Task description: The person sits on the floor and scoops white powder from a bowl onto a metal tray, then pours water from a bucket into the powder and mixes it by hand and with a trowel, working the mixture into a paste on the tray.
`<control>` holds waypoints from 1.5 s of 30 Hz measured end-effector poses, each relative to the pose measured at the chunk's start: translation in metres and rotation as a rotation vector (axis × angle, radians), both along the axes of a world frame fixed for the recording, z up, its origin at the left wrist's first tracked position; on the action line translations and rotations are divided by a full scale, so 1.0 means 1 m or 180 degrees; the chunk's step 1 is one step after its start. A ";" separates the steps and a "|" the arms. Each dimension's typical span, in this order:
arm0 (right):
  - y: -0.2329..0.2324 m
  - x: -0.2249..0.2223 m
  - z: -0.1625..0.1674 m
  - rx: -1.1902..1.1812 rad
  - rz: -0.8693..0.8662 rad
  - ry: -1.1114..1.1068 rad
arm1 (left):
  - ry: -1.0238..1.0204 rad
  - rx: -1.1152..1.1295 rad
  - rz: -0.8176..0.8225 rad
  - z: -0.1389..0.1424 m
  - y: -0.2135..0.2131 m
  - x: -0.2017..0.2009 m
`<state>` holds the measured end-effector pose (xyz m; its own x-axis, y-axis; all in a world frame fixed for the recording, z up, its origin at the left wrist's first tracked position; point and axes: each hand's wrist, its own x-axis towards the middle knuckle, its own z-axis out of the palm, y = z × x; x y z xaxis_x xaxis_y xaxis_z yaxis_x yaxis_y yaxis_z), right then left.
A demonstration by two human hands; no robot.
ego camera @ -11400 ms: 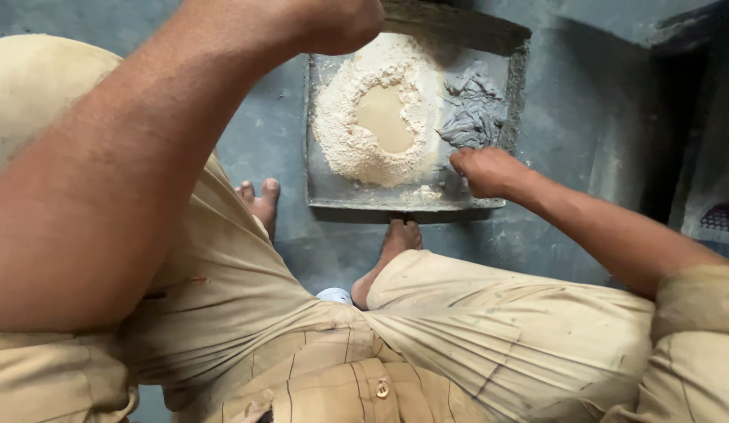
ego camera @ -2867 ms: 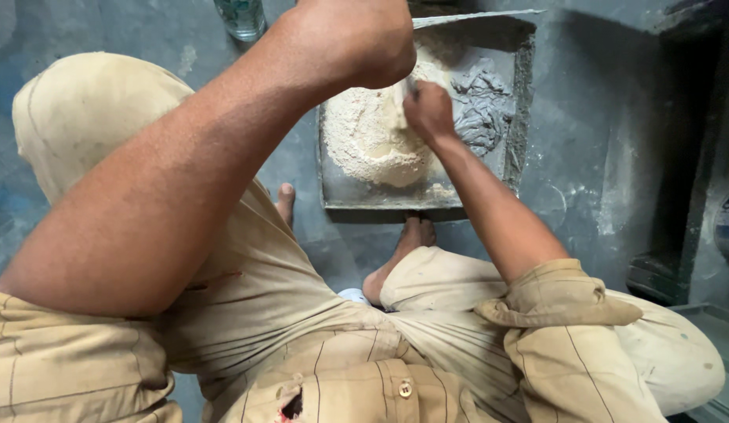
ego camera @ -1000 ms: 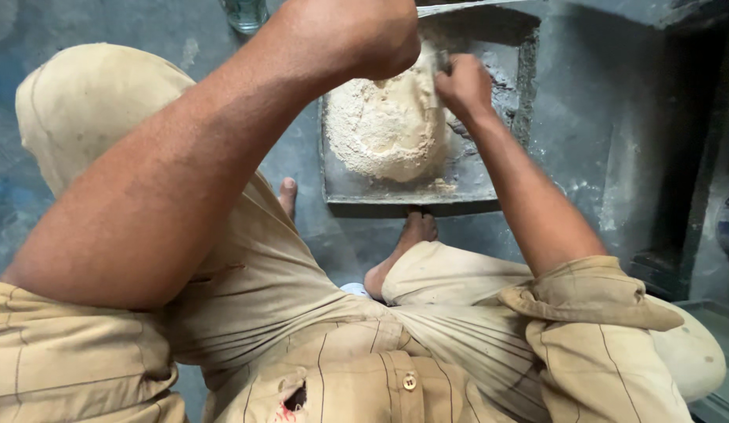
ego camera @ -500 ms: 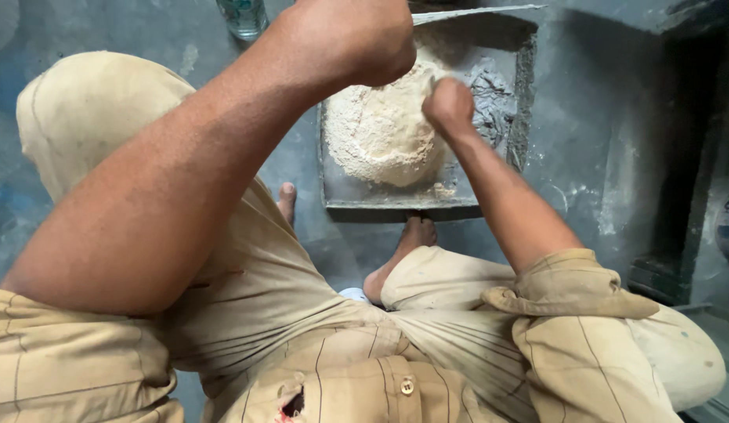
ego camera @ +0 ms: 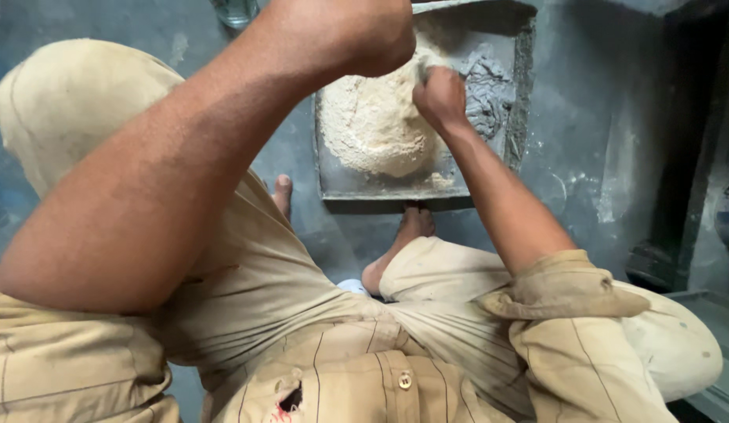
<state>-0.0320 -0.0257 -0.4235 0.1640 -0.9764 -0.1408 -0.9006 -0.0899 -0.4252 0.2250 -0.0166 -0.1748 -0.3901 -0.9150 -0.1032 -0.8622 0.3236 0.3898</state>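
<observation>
In the upper middle of the frame, the right hand (ego camera: pixel 439 94), closed on damp mix, should fold it steadily into the powder mound (ego camera: pixel 376 129) inside the tray (ego camera: pixel 521 110), while the left hand (ego camera: pixel 380 35) stays fisted above, its grip unclear.

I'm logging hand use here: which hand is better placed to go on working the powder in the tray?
Probably the right hand: it rests on the pale powder heap inside the tray. The left hand is raised above it.

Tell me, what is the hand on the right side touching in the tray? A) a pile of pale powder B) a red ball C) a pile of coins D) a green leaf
A: the right hand, closed in a fist, presses into the heap of pale powder in the grey tray, beside a darker grey wet patch.
</observation>
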 end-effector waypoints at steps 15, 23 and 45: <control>-0.021 0.030 -0.006 -0.0356 0.0590 -0.0237 | -0.0258 -0.0475 0.0093 0.000 -0.001 0.000; -0.016 0.033 -0.003 0.0023 0.0401 -0.0144 | -0.0315 -0.0373 0.0106 0.000 -0.004 -0.002; 0.040 0.000 -0.005 0.0317 -0.0447 0.0714 | 0.0072 0.0125 -0.0071 0.018 0.001 -0.007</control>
<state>-0.0318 0.0141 -0.4288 -0.0179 -0.9669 -0.2546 -0.9739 0.0745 -0.2144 0.2177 -0.0154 -0.1571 -0.4131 -0.9014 -0.1298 -0.8457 0.3268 0.4219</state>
